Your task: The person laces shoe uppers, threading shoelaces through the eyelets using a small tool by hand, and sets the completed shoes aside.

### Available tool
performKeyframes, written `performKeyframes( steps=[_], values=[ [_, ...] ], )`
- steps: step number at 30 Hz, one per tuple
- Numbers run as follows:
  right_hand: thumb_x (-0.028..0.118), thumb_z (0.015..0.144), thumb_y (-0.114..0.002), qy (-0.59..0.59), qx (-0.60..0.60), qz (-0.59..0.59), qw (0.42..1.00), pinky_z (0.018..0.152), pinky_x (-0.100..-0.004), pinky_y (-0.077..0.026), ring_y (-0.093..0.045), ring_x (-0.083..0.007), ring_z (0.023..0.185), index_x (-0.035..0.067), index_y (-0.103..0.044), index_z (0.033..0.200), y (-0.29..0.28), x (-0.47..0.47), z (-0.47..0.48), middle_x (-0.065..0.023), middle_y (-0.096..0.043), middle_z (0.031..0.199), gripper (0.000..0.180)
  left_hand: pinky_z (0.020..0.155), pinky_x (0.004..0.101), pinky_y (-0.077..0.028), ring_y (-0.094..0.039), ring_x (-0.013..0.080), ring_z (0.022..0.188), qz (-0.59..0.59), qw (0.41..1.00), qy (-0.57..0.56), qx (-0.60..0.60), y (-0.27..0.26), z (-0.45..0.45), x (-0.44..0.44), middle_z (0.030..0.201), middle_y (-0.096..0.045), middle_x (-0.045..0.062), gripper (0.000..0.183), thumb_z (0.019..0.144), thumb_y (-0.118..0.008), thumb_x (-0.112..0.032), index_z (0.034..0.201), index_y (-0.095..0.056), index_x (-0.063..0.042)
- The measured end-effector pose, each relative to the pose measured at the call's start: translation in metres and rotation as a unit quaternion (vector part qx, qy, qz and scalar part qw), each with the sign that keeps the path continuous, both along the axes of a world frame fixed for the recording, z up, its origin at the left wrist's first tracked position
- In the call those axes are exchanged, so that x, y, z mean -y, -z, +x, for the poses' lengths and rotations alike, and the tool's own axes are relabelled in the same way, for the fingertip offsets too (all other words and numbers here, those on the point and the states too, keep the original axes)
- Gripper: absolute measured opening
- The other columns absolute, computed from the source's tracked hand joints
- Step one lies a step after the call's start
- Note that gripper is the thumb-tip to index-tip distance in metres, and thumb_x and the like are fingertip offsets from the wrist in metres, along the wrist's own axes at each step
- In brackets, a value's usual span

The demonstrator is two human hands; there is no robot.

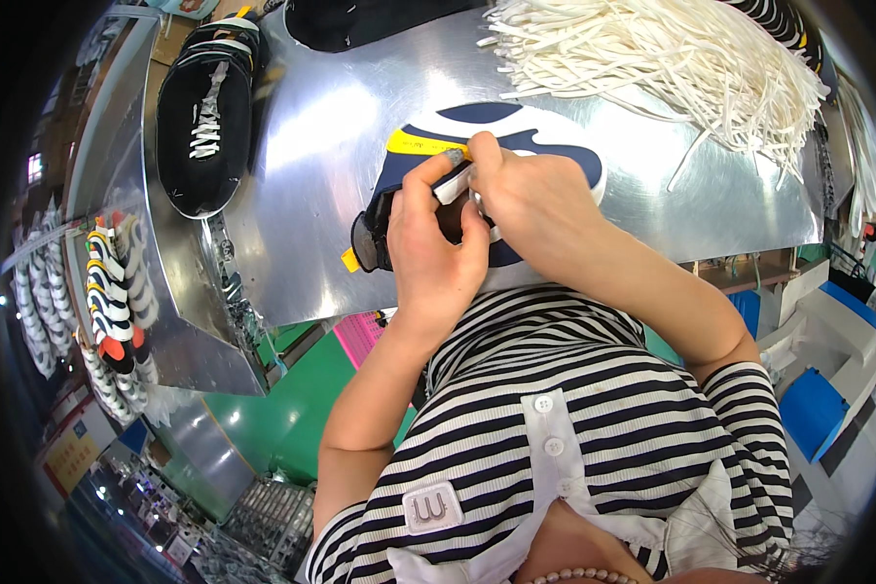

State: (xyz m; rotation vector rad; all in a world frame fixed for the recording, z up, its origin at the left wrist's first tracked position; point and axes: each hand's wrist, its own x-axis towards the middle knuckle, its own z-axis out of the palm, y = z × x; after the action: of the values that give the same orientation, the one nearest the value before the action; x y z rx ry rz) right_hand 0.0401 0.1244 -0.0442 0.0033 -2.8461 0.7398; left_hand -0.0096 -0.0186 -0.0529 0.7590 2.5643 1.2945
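Note:
A navy and white shoe upper (569,157) with a yellow strip lies on its side on the metal tabletop (321,168). Around its collar opening, my left hand (438,248) grips the edge with fingers and thumb. My right hand (529,190) pinches at the eyelet edge beside it; a bit of white, perhaps a lace, shows between the fingertips. What the right fingertips hold is mostly hidden. A large heap of white shoelaces (657,66) lies at the upper right of the tabletop.
At the upper left, a black laced shoe upper (208,139) rests near the table's edge. Another black piece (379,22) lies at the top. Striped uppers (109,292) stand stacked at the far left. A pink perforated basket (360,337) sits below the front edge.

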Motion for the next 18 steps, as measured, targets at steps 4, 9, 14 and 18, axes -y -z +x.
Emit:
performKeyframes(
  steps=[4,9,14,18],
  values=[
    [0.012,0.089,-0.065,0.048,0.051,-0.030,0.997,0.058,-0.0364,-0.049,-0.067,-0.0288,0.070,0.004,-0.054,0.105,-0.028,-0.023,0.031,-0.0106,-0.066,0.077,0.022,0.070,0.0228,-0.049,-0.064,0.0097,0.080,0.162,0.970,-0.042,0.174,0.001,-0.008,-0.005,0.090,-0.070,0.010,0.035,0.086,-0.065,0.002,0.118,-0.050,0.001],
    [0.018,0.086,-0.070,0.138,0.021,-0.135,0.981,0.059,-0.0373,-0.050,-0.064,-0.0298,0.069,0.007,-0.056,0.107,-0.018,-0.039,0.049,-0.0093,-0.063,0.083,0.027,0.073,0.0231,-0.049,-0.063,0.0095,0.080,0.131,0.979,-0.042,0.152,0.000,-0.018,-0.013,0.093,-0.069,0.010,0.035,0.085,-0.063,0.004,0.117,-0.050,0.000],
    [0.016,0.082,-0.074,0.130,0.016,-0.129,0.983,0.064,-0.0383,-0.051,-0.064,-0.0294,0.077,0.007,-0.056,0.104,0.012,-0.048,0.047,-0.0072,-0.055,0.102,0.030,0.079,0.0242,-0.048,-0.060,0.0109,0.086,0.285,0.884,-0.022,0.369,-0.014,-0.035,-0.004,0.098,-0.065,0.009,0.036,0.086,-0.052,0.008,0.121,-0.048,0.001],
    [0.013,0.082,-0.074,0.106,0.026,-0.146,0.983,0.062,-0.0380,-0.051,-0.064,-0.0283,0.072,0.007,-0.055,0.100,0.017,-0.052,0.053,-0.0064,-0.055,0.100,0.026,0.084,0.0287,-0.047,-0.061,0.0182,0.094,0.097,0.979,0.026,0.179,-0.033,-0.015,0.011,0.105,-0.065,0.012,0.046,0.092,-0.064,-0.011,0.131,-0.043,0.004]
  ],
)
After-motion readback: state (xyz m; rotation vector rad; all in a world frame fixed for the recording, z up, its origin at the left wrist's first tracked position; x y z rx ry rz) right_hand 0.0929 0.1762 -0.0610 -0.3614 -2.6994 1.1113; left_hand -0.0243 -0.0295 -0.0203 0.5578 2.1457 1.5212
